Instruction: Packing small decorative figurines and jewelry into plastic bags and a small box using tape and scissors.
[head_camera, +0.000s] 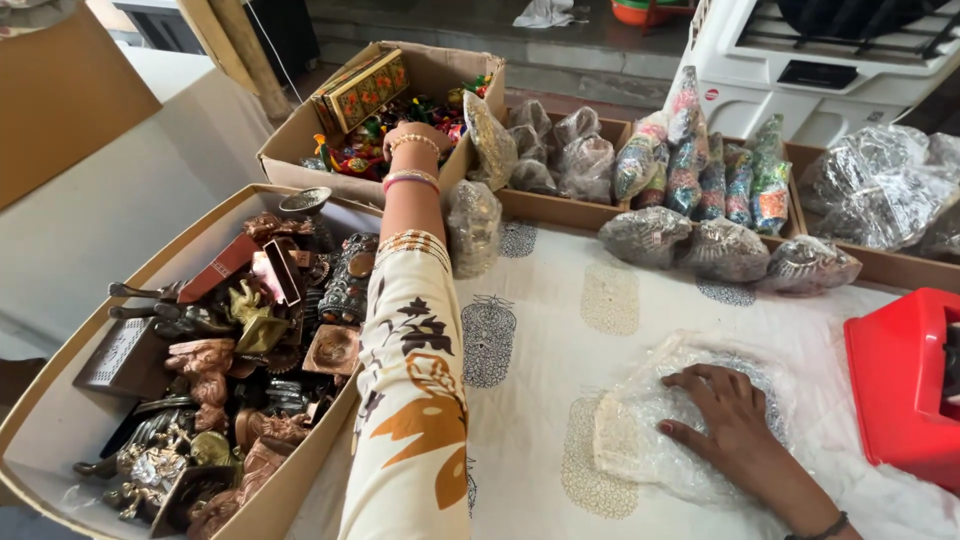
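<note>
Lying over the bench (560, 300), a white block-printed cloth, carrying cardboard boxes of metal figurines (225, 370) and wrapped pieces. Reaching far forward, left hand (412, 135) dipping into the box of colourful trinkets (385, 100), grip hidden, impossible to tell. Pressing flat, fingers spread, right hand (725, 415) resting on a bubble-wrapped bundle (650, 425) near the red tray (900, 380).

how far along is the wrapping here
Done: many wrapped bundles sit in the trays and on the cloth. In hand: right hand presses bubble wrap flat; left hand reaches into the far box. Left: the near box is full of unwrapped figurines.
</note>
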